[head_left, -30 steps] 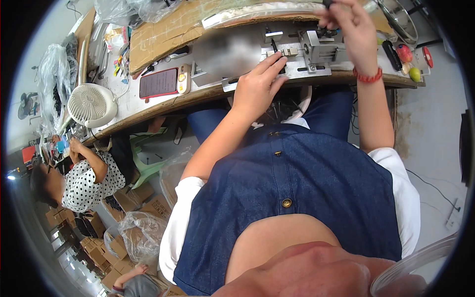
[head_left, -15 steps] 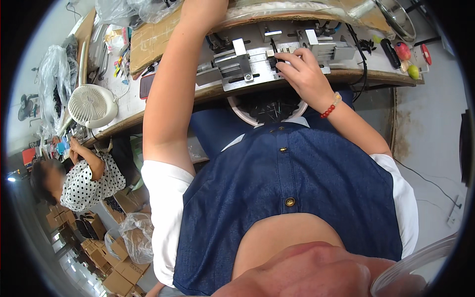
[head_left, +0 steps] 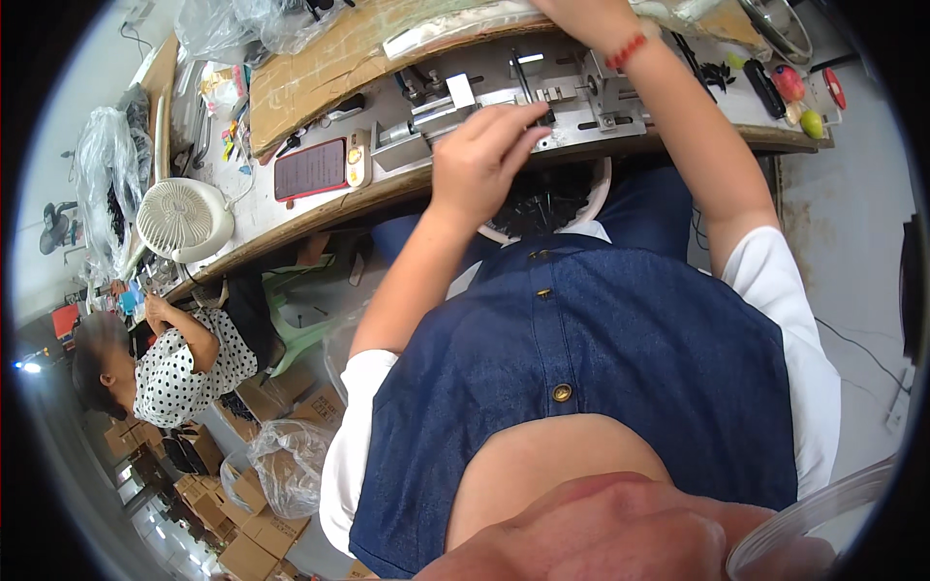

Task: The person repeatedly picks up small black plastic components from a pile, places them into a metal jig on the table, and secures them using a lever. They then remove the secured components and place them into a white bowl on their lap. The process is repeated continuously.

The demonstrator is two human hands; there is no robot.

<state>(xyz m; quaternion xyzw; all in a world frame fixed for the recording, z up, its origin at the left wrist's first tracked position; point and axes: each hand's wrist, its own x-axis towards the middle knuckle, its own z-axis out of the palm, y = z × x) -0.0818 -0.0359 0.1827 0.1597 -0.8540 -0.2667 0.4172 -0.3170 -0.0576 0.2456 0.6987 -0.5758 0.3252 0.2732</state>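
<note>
A metal jig (head_left: 567, 97) with blocks and clamps lies along the near edge of the workbench. At its middle my left hand (head_left: 481, 160) has thumb and fingers closed around the near end of a thin black strip (head_left: 523, 76), which runs away from me over the jig. The fingertips partly cover that end. My right hand (head_left: 593, 21) reaches past the jig to the far side, over a pale padded strip at the top of the picture. Its fingers are cut off by the upper edge, so what they touch is hidden.
Left of the jig lie a phone (head_left: 310, 170) and a white fan (head_left: 184, 221). Cardboard (head_left: 320, 77) covers the bench behind. Below the edge sits a tub of black pieces (head_left: 547, 208). A person in a dotted top (head_left: 199, 363) works at far left.
My left hand has come back from the far side to the black strip at the jig. My right hand has left the jig and moved up to the far side.
</note>
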